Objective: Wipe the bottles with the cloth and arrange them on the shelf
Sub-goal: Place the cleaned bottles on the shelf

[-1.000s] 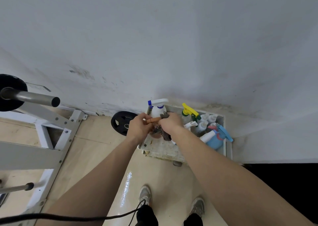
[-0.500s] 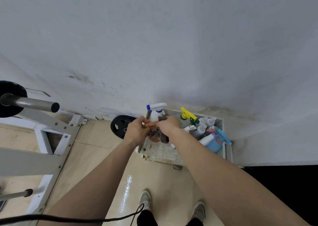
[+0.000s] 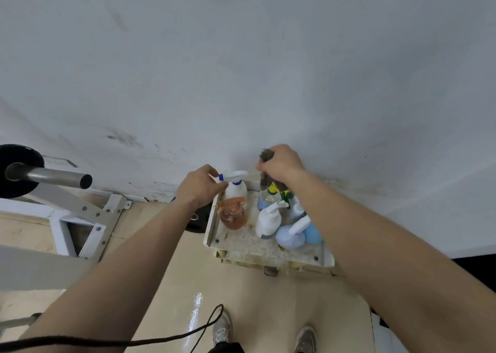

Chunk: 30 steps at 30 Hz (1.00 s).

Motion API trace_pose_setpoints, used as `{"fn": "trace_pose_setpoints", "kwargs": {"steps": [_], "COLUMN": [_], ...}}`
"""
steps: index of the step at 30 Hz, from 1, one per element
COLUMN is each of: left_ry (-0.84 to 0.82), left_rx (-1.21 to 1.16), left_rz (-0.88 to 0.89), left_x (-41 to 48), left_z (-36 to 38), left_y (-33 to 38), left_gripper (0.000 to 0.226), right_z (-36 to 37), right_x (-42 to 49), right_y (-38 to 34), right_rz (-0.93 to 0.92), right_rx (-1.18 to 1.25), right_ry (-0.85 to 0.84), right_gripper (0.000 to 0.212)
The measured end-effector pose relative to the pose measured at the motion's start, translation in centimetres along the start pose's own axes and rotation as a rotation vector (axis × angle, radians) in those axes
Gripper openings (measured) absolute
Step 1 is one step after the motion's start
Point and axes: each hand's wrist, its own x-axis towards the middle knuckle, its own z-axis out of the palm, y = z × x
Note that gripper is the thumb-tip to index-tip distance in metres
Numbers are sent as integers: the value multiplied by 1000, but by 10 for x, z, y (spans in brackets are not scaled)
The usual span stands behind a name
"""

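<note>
left hand (image 3: 200, 189) pinches smooth white sprayer (image 3: 236, 175); right hand (image 3: 281, 163) fist grips fuzzy cloth (image 3: 266, 154)

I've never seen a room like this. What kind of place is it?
Most likely a gym, perhaps a home one. A barbell with a black weight plate sits by a white metal rack, and another black plate shows beside the low shelf of spray bottles.
</note>
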Motion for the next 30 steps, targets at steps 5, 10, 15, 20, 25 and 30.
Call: {"fn": "trace_pose_setpoints", "kwargs": {"steps": [5, 10, 15, 20, 25, 30], "left_ry": [39, 42, 22, 46, 35, 33], "left_rx": [46, 252, 315, 232, 235, 218], "left_rz": [96, 249, 276, 233, 208, 193], "left_x": [16, 37, 50, 57, 61, 65], "left_z": [6, 36, 50, 50, 49, 50], "left_y": [35, 35, 24, 19, 15, 15], "left_gripper": [30, 26, 28, 30, 36, 33], "right_z": [-40, -24, -6, -2, 4, 10], "right_x": [18, 41, 51, 60, 62, 64], "right_y": [27, 51, 61, 66, 65, 64], "right_rz": [-277, -475, -572, -513, -465, -411], "right_rx": [-631, -980, -1106, -1025, -977, -874], "right_ry": [-160, -387, -451, -422, -326, -232], "right_gripper": [18, 46, 55, 31, 32, 18]}}
